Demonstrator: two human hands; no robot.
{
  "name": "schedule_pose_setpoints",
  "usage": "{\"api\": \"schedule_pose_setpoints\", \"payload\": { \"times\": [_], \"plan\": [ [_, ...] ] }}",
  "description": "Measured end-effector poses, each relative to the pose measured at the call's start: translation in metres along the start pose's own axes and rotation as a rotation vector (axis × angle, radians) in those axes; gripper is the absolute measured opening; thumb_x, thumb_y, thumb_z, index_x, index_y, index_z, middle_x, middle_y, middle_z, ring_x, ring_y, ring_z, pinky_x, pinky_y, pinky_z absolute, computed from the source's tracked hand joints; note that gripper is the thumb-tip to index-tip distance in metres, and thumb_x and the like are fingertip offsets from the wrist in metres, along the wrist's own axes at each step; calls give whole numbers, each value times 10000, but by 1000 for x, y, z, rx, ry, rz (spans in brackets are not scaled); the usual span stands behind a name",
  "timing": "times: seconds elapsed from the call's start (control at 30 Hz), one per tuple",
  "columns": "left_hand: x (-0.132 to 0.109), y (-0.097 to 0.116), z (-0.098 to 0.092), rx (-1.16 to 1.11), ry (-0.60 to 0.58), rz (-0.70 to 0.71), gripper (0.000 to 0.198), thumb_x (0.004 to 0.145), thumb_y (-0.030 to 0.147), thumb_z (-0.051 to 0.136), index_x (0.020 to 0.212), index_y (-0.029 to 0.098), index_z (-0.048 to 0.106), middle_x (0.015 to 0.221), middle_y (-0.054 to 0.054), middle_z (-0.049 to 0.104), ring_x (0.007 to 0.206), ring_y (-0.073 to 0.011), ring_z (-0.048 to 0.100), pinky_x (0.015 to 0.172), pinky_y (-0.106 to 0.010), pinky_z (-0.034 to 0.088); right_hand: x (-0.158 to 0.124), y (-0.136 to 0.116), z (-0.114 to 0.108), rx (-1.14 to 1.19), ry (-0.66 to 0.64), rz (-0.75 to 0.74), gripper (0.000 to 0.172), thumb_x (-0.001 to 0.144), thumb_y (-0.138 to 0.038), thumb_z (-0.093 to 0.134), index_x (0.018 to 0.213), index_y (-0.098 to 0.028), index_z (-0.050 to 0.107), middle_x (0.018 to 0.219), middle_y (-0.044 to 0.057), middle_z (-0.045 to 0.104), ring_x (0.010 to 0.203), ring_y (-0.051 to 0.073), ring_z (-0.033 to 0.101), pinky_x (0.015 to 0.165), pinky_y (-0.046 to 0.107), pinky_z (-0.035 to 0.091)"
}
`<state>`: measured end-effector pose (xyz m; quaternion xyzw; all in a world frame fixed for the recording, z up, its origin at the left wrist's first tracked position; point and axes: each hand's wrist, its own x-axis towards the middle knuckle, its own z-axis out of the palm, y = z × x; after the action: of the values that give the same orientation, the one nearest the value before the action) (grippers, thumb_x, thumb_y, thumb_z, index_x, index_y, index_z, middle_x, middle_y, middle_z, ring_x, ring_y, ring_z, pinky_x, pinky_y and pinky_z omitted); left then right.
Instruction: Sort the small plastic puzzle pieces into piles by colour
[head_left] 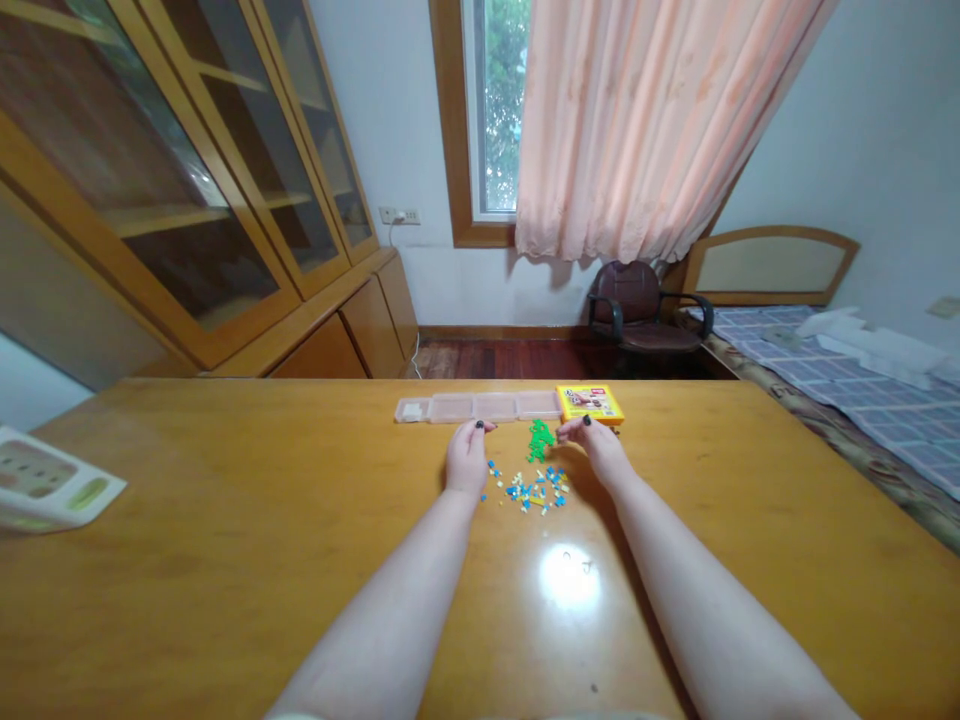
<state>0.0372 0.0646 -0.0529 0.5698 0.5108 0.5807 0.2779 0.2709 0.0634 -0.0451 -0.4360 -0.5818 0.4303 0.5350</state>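
Note:
Small blue, white and yellow building bricks [525, 492] lie scattered on the wooden table between my forearms. Just beyond them is a heap of green pieces [538, 441]. To the left of the bricks is my left hand [466, 460], loosely curved, with thumb and fingertips pointing inward; I see nothing held in it. My right hand [600, 452] is right of the green pieces, fingers stretched toward them and thumb apart. Its fingertips are close to the green heap; whether they touch it I cannot tell. Behind the hands lies a yellow box [590, 403] with a picture on it.
A clear plastic compartment tray [474, 407] lies left of the yellow box, along the far part of the table [225, 560]. A white plastic holder [56, 485] stands at the left edge. Beyond are a glass-door cabinet [247, 150], a chair [637, 310] and a bed [840, 370].

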Motion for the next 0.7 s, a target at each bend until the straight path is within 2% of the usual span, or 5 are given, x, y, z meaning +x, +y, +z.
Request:
{"api": "schedule_pose_setpoints", "payload": {
  "times": [0.13,0.3,0.47,0.6,0.7],
  "plan": [
    [-1,0,1,1,-11,0,264,879,287,395,805,191,629,870,-39,671,874,-177,607,827,-307,463,-2,8,15,256,-165,122,537,741,-716,474,579,-208,543,540,4,498,546,160,510,655,337,482],
    [-1,4,1,6,-9,-13,253,869,278,399,791,194,625,855,-37,666,864,-174,605,821,-304,465,-7,0,38,205,-282,158,554,724,-725,492,537,-206,449,523,-30,398,502,119,391,645,320,464],
    [-2,6,3,-1,-26,-21,261,866,286,402,793,189,633,846,-43,664,854,-177,605,810,-309,471,-6,-2,43,29,-291,140,572,731,-740,434,517,-213,388,515,-43,344,502,109,322,564,263,385],
    [-3,5,3,-4,-29,-20,273,870,295,401,797,184,640,843,-44,663,849,-174,606,804,-304,471,-1,7,38,58,-252,127,562,744,-731,418,520,-218,358,508,-51,325,490,105,303,525,248,342],
    [-2,3,4,-10,-36,-28,272,865,292,401,800,182,641,851,-47,665,852,-174,607,807,-305,469,0,14,34,59,-189,101,549,778,-699,402,518,-217,365,503,-51,333,484,104,305,549,254,367]
  ]
}}
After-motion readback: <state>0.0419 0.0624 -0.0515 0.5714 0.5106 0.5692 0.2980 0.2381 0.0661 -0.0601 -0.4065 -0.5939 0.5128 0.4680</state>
